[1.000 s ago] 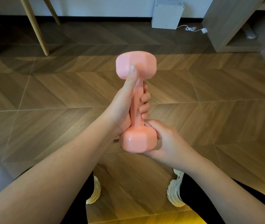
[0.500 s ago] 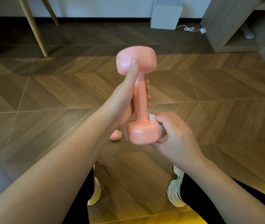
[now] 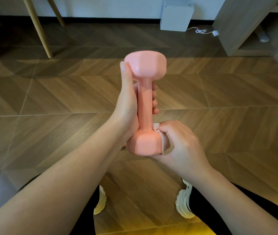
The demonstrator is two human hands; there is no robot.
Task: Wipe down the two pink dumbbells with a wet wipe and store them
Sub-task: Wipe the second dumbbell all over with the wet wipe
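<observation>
A pink dumbbell (image 3: 145,99) stands upright in the air at the centre of the head view. My left hand (image 3: 126,106) grips its handle, with the thumb stretched up against the upper head. My right hand (image 3: 180,143) presses a crumpled wet wipe (image 3: 164,144) against the right side of the lower head. A small pink bit (image 3: 124,147) peeks out on the floor behind my left wrist; the second dumbbell is otherwise hidden.
Wooden herringbone floor all round. Chair or table legs (image 3: 38,29) stand at the back left. A white box (image 3: 177,15) with a cable (image 3: 202,31) sits against the far wall. A wooden shelf unit (image 3: 253,26) is at the back right. My shoes (image 3: 184,200) are below.
The dumbbell has turned in my left hand; the thumb now lies at the left edge of the upper head. My right hand with the wipe has shifted round to the lower head's right side.
</observation>
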